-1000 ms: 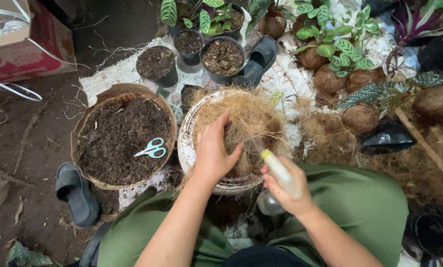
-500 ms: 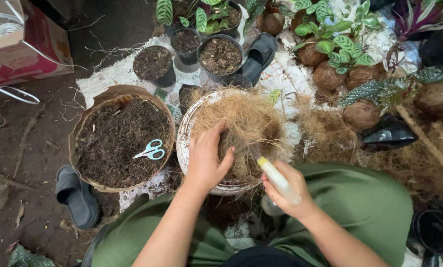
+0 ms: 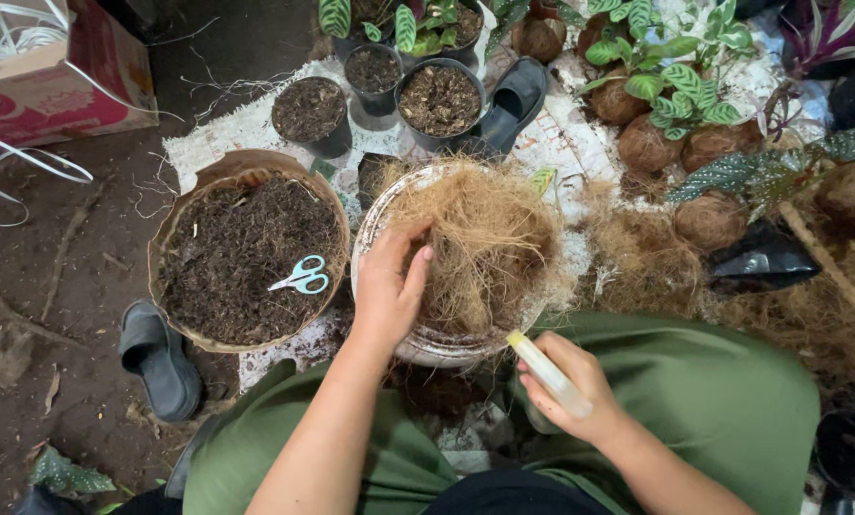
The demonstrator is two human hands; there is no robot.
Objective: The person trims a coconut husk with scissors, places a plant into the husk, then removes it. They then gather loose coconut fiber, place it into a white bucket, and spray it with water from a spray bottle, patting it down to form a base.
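A white round basin (image 3: 429, 346) in front of me holds a heap of tan coconut fibre (image 3: 485, 238). My left hand (image 3: 387, 284) rests on the left side of the fibre, fingers spread and pressing into it. My right hand (image 3: 571, 393) is lower right, near my green-trousered knee, closed around a pale spray bottle (image 3: 549, 374) whose yellow-tipped nozzle points up toward the basin.
A brown basin of dark soil (image 3: 246, 253) with light blue scissors (image 3: 301, 277) stands at left. Black pots of soil (image 3: 439, 100) and dark sandals (image 3: 160, 360) lie around. Fibre balls with leafy plants (image 3: 666, 91) crowd the right. A cardboard box (image 3: 60, 81) sits top left.
My left hand has shifted left across the fibre heap. My right hand with the spray bottle has dropped lower and back toward my knee.
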